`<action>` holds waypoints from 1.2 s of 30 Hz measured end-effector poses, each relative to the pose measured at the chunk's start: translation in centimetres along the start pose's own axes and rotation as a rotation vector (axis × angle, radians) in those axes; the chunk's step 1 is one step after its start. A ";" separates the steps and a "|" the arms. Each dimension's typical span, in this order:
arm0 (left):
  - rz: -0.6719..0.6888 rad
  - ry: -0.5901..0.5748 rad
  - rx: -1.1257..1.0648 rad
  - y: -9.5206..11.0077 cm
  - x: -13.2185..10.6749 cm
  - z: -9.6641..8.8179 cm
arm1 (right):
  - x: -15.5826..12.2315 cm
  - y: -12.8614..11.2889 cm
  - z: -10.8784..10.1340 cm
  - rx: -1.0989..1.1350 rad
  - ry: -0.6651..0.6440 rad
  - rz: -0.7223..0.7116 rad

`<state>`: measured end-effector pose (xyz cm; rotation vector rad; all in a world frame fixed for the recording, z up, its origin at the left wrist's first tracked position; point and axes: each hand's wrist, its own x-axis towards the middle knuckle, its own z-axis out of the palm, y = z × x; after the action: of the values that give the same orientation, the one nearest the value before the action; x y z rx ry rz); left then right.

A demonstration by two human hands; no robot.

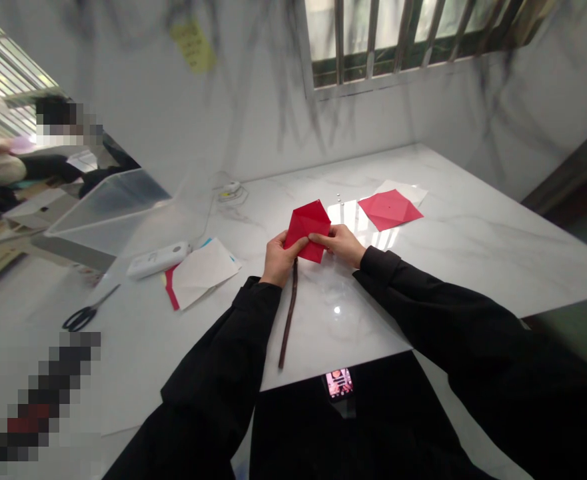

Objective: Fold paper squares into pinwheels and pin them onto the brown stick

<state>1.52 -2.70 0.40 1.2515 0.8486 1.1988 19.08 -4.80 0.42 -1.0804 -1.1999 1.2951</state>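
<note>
Both my hands hold a folded red paper (309, 225) just above the white marble table (473, 240). My left hand (279, 257) pinches its lower left edge with the thumb on top. My right hand (341, 244) grips its lower right edge, fingers closed on the paper. A thin dark stick (289, 320) lies on the table under my left wrist, running toward me. A second creased red paper (389, 209) lies flat to the right, over a white sheet (409, 191).
To the left lie white and red sheets (202, 272), a white device (157, 260), black scissors (86, 313) and a clear plastic bin (109, 208). A phone (339, 384) sits on my lap. Another person sits far left. A barred window is above.
</note>
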 end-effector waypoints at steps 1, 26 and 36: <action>-0.010 -0.011 -0.002 0.2 0.0 -0.1 | 0.1 -0.1 -0.3 0.013 -0.034 0.018; -0.141 -0.286 0.232 2.3 -0.6 -1.5 | 0.3 -0.7 -2.9 -0.022 -0.310 0.086; -0.153 -0.243 0.180 2.1 -0.7 -1.4 | 0.1 -0.7 -2.6 -0.114 -0.341 0.052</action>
<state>-0.35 -3.22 2.14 1.4179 0.8671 0.8431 21.67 -4.49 0.87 -1.0018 -1.5222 1.5086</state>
